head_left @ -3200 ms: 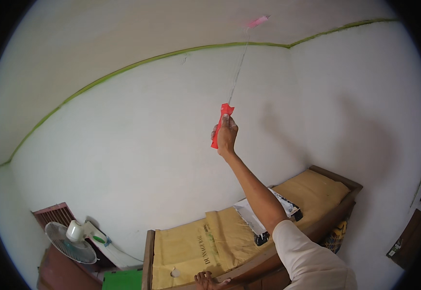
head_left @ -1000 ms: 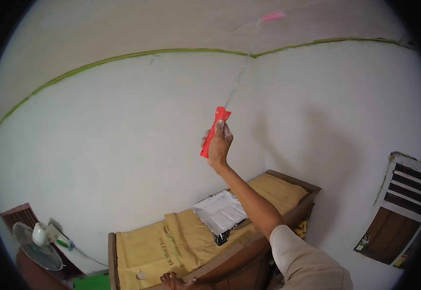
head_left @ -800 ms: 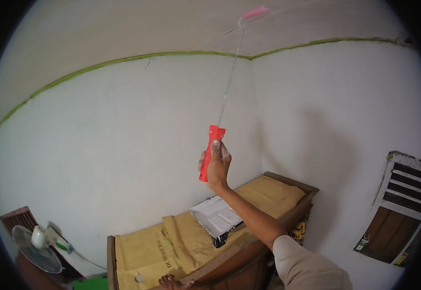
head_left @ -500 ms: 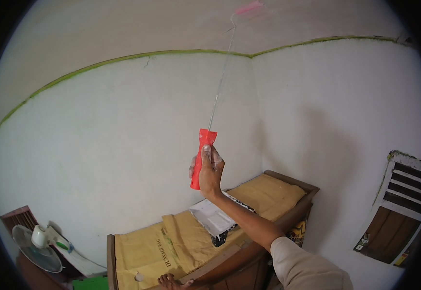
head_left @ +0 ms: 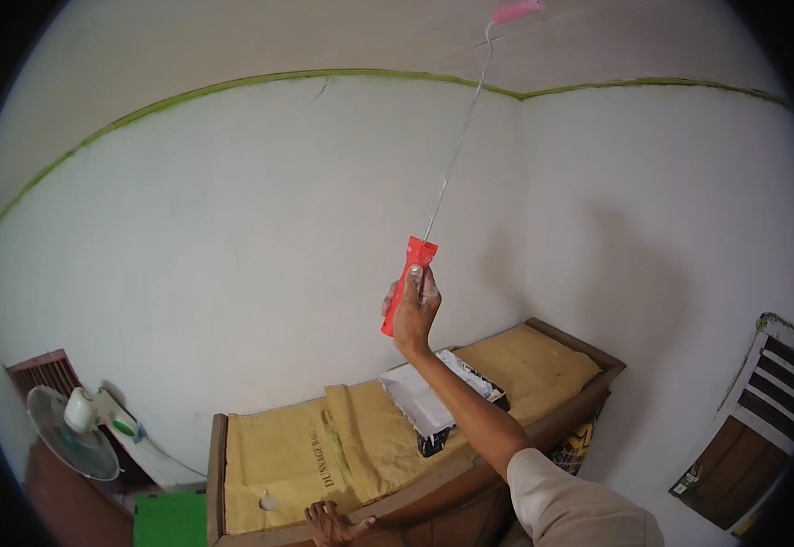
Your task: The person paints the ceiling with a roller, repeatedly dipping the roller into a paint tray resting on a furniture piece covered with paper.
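Note:
My right hand (head_left: 416, 305) is wrapped round the red handle of a paint roller (head_left: 456, 164), its thumb along the front and its fingers specked with white. The long thin metal rod runs up to a pink roller sleeve (head_left: 517, 11), which is at the ceiling (head_left: 324, 36); whether it presses on it is hard to tell. Low in the view, my left hand (head_left: 331, 523) rests with fingers spread on the front edge of a wooden cabinet (head_left: 451, 479). Behind my right forearm a paint tray (head_left: 420, 401) coated in white sits on the cabinet top.
Brown paper sheeting (head_left: 274, 456) covers the cabinet top. A standing fan (head_left: 77, 433) is at the lower left, close to a green box (head_left: 171, 520). A green strip (head_left: 260, 80) runs where walls meet ceiling. A shuttered wooden window (head_left: 734, 456) is at the right.
The roller and my right hand have shifted a little to the right and up in the view. The whole view has turned slightly, and more of my left hand shows.

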A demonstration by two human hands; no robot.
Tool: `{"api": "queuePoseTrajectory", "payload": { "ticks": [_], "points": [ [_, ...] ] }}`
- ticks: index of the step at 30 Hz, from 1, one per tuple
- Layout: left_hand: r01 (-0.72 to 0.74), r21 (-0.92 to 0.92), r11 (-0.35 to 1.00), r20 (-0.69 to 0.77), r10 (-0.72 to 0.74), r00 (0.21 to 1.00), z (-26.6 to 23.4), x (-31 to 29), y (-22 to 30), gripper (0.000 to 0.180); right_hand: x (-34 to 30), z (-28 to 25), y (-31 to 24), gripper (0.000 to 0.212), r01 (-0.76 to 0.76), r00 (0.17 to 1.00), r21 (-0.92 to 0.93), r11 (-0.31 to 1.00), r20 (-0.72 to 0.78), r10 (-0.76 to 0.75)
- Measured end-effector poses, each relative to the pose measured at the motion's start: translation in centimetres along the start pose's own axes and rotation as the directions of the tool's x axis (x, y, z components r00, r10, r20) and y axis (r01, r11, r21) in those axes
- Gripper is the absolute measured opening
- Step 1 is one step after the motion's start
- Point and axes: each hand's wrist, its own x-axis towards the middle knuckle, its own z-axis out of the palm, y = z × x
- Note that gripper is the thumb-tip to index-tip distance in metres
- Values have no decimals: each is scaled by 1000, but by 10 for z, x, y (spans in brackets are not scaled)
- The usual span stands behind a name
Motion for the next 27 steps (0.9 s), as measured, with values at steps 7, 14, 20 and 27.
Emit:
{"api": "queuePoseTrajectory", "payload": {
  "ticks": [7,14,20,27],
  "points": [
    [196,-125,973,278,-156,948,-1,-2,-1,106,35,5,15,27,-15,999,24,1000,29,14],
    [147,-118,982,214,-119,970,-2,3,0,102,67,28,28,27,-52,999,88,995,19,50],
    [196,-189,962,228,-151,962,3,3,-2,98,14,57,66,32,-15,996,28,999,89,13],
    [225,-90,970,269,-194,943,-7,6,2,95,94,48,42,26,78,993,78,994,-90,-71]
  ]
}}
